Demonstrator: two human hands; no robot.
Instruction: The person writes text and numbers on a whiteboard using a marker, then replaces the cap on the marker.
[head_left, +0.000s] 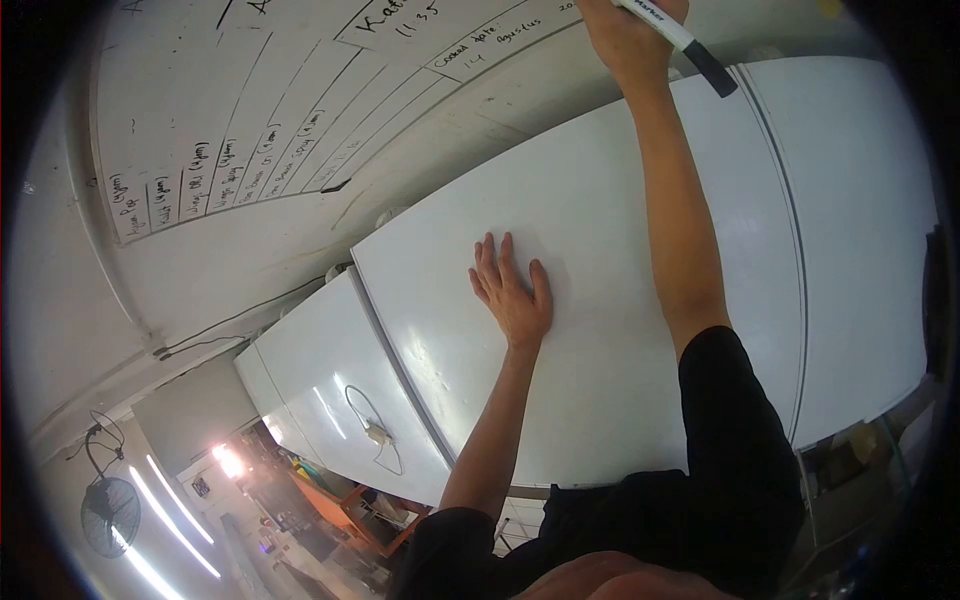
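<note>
a white marker pen with a black end (682,40), lettered "marker", is gripped in the right hand (632,38) near a white ruled whiteboard (190,70), where "cooked date: 14 agustus" and "11:35" can be read. well apart, the left hand (516,300) is laid, fingers spread, on a glossy white lid (600,400).

A pale wall (215,270) rose along one side, with thin dark cables (163,353) strung across it above a long white chest (300,350) that had a corded plug (377,434) lying on top. Farther off, a round fan (110,515) hung near bright tube lights (175,522), while a warm lamp (229,461) glowed near an orange stand (325,500) amid blurred clutter.
</note>
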